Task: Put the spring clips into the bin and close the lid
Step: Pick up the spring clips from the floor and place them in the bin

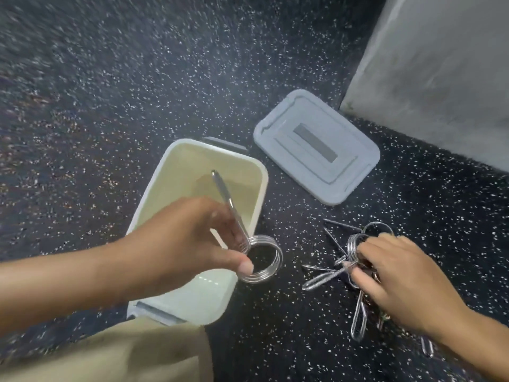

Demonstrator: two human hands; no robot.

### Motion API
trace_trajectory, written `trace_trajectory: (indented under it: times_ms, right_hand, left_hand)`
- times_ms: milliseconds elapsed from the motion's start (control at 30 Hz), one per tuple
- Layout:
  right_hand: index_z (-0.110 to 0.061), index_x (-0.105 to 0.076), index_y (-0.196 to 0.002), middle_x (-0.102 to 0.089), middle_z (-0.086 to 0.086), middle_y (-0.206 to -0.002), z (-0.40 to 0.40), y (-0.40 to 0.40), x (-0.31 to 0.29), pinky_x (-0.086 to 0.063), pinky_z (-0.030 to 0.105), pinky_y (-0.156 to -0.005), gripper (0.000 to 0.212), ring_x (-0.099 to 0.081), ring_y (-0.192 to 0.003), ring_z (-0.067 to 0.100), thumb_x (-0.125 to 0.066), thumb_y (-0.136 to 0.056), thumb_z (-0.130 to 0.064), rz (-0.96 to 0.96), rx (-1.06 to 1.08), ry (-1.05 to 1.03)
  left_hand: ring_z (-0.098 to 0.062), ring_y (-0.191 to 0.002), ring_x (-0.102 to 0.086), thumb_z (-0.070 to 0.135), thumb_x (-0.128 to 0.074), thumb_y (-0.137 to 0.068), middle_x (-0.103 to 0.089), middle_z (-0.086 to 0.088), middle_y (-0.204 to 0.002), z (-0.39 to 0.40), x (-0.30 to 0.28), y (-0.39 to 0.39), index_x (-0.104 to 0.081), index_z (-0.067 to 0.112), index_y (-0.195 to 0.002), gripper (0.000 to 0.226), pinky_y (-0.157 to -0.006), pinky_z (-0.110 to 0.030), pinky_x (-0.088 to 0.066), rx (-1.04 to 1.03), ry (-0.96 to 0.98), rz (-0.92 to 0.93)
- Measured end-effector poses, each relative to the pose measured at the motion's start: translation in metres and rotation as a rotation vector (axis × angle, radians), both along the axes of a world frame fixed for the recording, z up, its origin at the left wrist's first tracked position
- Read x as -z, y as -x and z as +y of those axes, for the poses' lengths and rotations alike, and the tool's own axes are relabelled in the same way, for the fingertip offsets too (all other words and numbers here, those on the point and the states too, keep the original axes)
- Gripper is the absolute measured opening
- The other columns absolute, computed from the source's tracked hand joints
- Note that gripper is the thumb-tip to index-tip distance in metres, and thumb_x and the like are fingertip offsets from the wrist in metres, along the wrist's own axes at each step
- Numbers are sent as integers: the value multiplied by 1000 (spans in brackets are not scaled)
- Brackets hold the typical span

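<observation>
A cream open bin [248,161] stands on the speckled dark floor, and I see nothing lying inside it. My left hand [181,241] holds a metal spring clip [264,260] over the bin's right rim, its coil below my thumb and one handle pointing up over the bin. To the right, a pile of spring clips [330,274] lies on the floor. My right hand [399,282] rests on that pile, fingers closed around one clip's coil. The grey lid [316,147] lies flat on the floor behind the pile, apart from the bin.
A pale grey wall or panel [440,78] rises at the right behind the lid. Tan cloth of my trouser leg [110,354] fills the lower left, against the bin's near end. Grey latches show at both ends of the bin.
</observation>
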State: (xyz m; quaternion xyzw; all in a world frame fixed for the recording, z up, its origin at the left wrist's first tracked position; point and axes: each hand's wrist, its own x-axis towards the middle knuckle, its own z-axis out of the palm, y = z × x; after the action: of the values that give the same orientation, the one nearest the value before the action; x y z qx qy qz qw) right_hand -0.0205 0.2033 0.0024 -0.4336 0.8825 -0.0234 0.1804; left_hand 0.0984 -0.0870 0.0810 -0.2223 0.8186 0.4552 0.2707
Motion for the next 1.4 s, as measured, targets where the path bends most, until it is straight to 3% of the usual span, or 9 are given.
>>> trace_trajectory:
  times_ms: [233, 433, 533, 700, 800, 867, 1000, 1233, 1400]
  right_hand:
    - [-25, -46, -68, -42, -13, -61, -35, 3, -27, -40, 29, -51, 25, -43, -56, 14, -65, -81, -34, 21, -120, 50]
    - [-26, -52, -74, -49, -17, -67, -75, 14, -54, -49, 34, -54, 32, -52, -63, 8, -48, -93, -51, -44, -170, 47]
    - [-24, -58, -82, -57, -13, -76, -108, 16, -63, -53, 37, -63, 33, -57, -72, 11, -44, -91, -53, -88, -199, 32]
    - [-30, -51, -79, -51, -16, -75, -162, 16, -62, -42, 29, -64, 22, -48, -75, 5, -49, -92, -48, -170, -255, 99]
    - [-27, -50, -81, -53, -13, -78, -191, 13, -55, -37, 34, -65, 20, -47, -78, 14, -49, -92, -44, -180, -287, 138]
    - [-28, -45, -81, -54, -10, -80, -207, 12, -47, -37, 36, -67, 19, -47, -80, 18, -51, -93, -40, -178, -316, 144]
    - [-30, -42, -82, -52, -7, -81, -237, 10, -31, -33, 35, -67, 16, -46, -83, 22, -54, -92, -35, -138, -374, 141]
    - [-22, -41, -84, -49, 1, -87, -265, -1, -2, -30, 35, -68, 16, -46, -86, 27, -48, -97, -26, -74, -487, 74]
    - [-10, -60, -97, -58, 7, -94, -268, -4, 27, -37, 36, -73, 14, -52, -90, 31, -52, -95, -20, -6, -586, 22]
  left_hand:
    - [-17, -57, -61, 32, -88, -70, -74, 0, -69, -20, 20, -59, -68, 25, -80, 24, -56, -31, -35, -327, -173, 36]
    - [-22, -70, -72, 30, -83, -81, -75, -3, -82, -37, 47, -73, -64, 27, -87, 20, -67, -50, -54, -312, -200, 46]
    - [-20, -69, -75, 25, -78, -86, -74, 4, -82, -44, 64, -75, -60, 26, -87, 18, -69, -44, -60, -254, -194, 34]
    - [-32, -72, -75, 14, -64, -97, -60, -2, -99, -52, 96, -63, -51, 20, -94, 14, -49, -34, -59, -206, -245, -22]
    - [-27, -69, -73, 16, -59, -98, -60, -7, -100, -52, 112, -53, -50, 14, -99, 10, -52, -37, -58, -82, -86, -9]
    - [-24, -69, -61, 16, -57, -96, -60, -5, -94, -49, 122, -47, -45, 13, -91, 13, -57, -35, -44, 26, 159, -15]
    - [-35, -82, -55, 2, -49, -90, -63, -13, -99, -43, 140, -45, -49, 9, -97, 11, -61, -36, -31, 155, 462, -39]
    - [-34, -104, -66, -7, -52, -88, -68, -14, -112, -43, 165, -45, -61, 2, -115, 29, -68, -35, -41, 211, 528, -165]
    - [-31, -104, -68, -13, -52, -85, -69, -13, -112, -43, 171, -51, -68, 1, -110, 32, -66, -32, -42, 411, 621, -194]
